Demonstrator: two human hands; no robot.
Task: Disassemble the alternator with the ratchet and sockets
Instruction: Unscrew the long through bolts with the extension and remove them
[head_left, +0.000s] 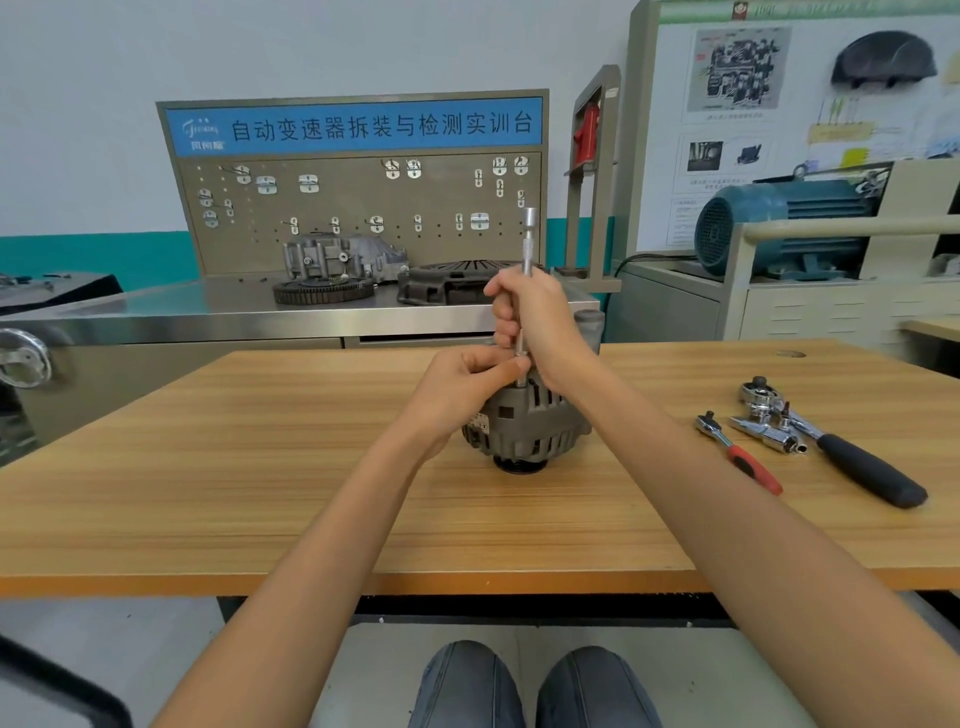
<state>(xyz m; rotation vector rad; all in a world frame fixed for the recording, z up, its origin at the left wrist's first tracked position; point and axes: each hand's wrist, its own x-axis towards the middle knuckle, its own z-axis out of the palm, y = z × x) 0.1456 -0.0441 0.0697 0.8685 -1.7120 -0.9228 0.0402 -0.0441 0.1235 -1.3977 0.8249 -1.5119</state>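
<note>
Now right hand (540, 317) grip wrapped round upright extension bar (528, 244); left hand (467, 384) pinches its base atop alternator (530, 426).

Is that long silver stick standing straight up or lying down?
Standing up. The extension bar rises vertically from the alternator, gripped by the right hand.

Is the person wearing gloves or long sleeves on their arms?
No. The left hand and right hand are both bare, with no gloves, rings or watch to be seen. Both forearms are bare too; no sleeve shows anywhere in view. At the bottom, the knees are covered in dark grey-blue trousers.
</note>
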